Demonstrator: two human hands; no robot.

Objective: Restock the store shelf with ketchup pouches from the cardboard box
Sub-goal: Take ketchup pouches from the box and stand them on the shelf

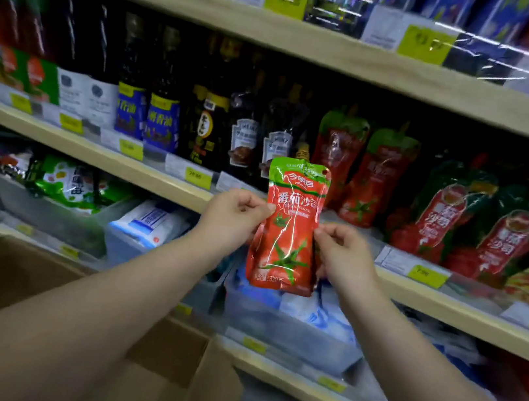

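Note:
A red ketchup pouch with a green top and a tomato picture is held upright in front of the middle shelf. My left hand pinches its left edge and my right hand pinches its right edge. Just behind it, two similar ketchup pouches stand on that shelf. The open cardboard box lies below my arms at the bottom left; its inside is hidden.
Dark sauce bottles fill the middle shelf to the left, other red and green pouches to the right. Yellow price tags line the shelf edges. The lower shelf holds clear bins with white and blue packs.

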